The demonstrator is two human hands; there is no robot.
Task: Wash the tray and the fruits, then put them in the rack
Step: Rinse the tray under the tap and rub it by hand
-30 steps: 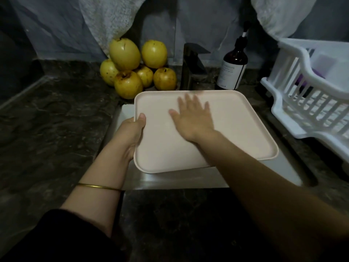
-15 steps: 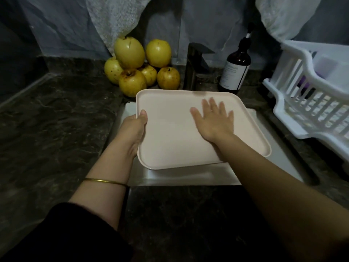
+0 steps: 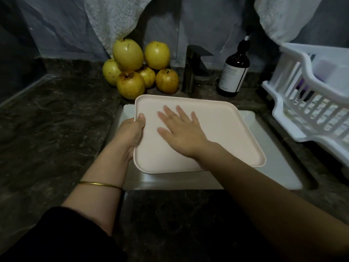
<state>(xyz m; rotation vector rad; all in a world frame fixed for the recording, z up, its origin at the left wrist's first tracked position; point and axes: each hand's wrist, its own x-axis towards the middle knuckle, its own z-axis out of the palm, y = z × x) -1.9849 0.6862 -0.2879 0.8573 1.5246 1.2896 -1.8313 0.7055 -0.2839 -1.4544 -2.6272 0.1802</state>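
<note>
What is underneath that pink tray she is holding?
The tray is held over the pale sink, whose basin shows around its right and near edges. The left hand grips its left rim; the right hand lies flat on top. The tray hides the basin's middle.

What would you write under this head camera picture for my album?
Left hand holds the pink tray over the sink; right hand rubs it.

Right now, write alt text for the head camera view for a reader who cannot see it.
A person holds a pale pink tray over a sink, the left hand gripping its left edge and the right hand flat on its surface. Behind on the dark counter sit yellow fruits, a tap and a brown bottle; a white rack stands at right.
</note>
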